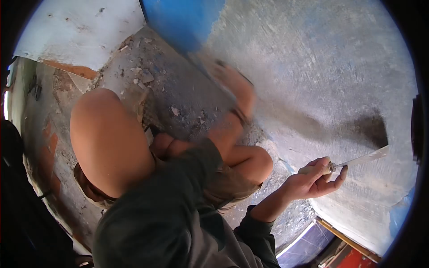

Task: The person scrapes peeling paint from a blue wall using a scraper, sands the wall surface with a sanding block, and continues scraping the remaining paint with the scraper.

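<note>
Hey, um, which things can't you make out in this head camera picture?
Left hand: head view, blurred; whether it holds the thin dark edge beside it is unclear.
Handle of the bladed tool: head view, partly hidden by the right hand.
Red thing: head view, cut off by the bottom edge.
Black shape: head view, too dark, cut off by the left edge.
</note>
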